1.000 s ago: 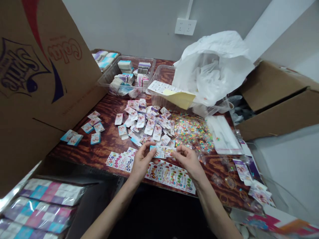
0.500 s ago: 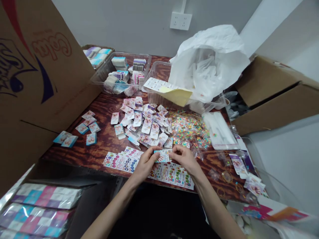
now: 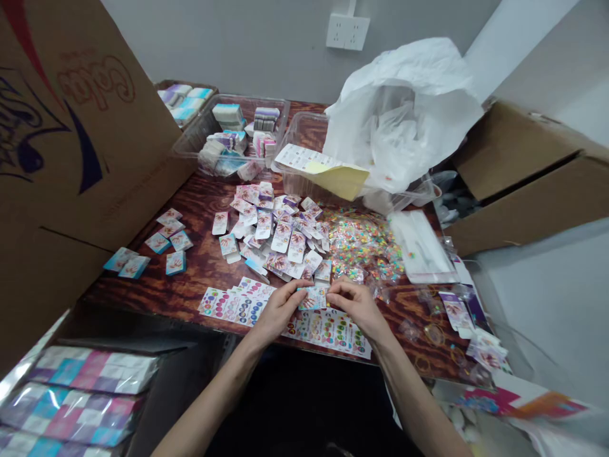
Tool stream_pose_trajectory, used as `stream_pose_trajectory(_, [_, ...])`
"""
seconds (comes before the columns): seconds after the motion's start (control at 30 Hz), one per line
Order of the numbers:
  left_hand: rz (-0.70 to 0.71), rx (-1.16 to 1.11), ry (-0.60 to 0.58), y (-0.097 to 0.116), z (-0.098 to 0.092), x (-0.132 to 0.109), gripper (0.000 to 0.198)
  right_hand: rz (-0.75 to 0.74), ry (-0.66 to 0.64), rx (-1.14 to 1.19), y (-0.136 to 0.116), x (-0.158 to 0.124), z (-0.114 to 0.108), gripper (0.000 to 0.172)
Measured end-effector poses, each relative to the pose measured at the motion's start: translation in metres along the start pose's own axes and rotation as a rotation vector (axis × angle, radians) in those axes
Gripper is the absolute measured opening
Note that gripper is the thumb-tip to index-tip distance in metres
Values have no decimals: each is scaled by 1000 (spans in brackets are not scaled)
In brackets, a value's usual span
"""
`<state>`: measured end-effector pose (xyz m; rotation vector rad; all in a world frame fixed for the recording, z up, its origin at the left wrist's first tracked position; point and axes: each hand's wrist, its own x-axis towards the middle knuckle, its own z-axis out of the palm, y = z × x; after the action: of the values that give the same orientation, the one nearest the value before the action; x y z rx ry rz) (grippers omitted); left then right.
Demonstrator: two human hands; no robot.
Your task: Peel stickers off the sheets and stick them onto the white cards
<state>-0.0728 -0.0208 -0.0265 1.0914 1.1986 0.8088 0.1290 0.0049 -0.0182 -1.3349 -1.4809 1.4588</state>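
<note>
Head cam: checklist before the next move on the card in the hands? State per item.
Card held by left hand and right hand: ok.
Card's printed face visible: ok.
Sheets out from under the hands: not ok, they lie directly below.
Pile of loose cards apart from the hands: ok.
Bag of colored pieces sealed: cannot tell.
</note>
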Motion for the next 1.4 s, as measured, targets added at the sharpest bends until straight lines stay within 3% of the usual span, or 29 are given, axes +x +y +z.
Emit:
stream_pose_trajectory(0.1, [-20,-46,5,-4,3,0,46,-62,54,-4,1,-3,5,17])
stream_pose_trajectory(0.27, [-51,-140,67,-7,7,1,48,-60,-6,160,-2,-7,5,16])
stream_pose_trajectory(0.4, [-53,-206,65,-5,12,1,45,-193,-130,-123,-11,-2,-1,13])
stream_pose_trajectory(0.5, [-57,-246,67,-8,21,-1,51,-254,-83,-359,-10,7,-6,17])
stream_pose_trajectory(0.57, [-66,-254,39,-11,25,-3,56,-250,-56,-354,-3,13,-9,16])
stream_pose_trajectory(0.7, [13,-46,-65,-15,26,-5,47,-177,-101,-121,14,19,-14,12])
stream_pose_trajectory(0.8, [109,58,-31,-16,23,-3,37,-102,-109,-10,19,16,-15,12])
stream_pose_trajectory(0.9, [36,-86,-34,-16,22,-2,41,-27,-88,98,20,12,-16,14])
stream_pose_trajectory(1.03, [-32,-247,-231,-11,14,-6,57,93,-95,269,20,8,-20,23])
stream_pose_trajectory(1.13, [-20,-238,-326,-7,8,-8,54,179,-151,396,22,8,-22,27])
stream_pose_trajectory(1.4, [20,-250,-225,6,13,-5,40,446,-285,685,35,6,-5,32])
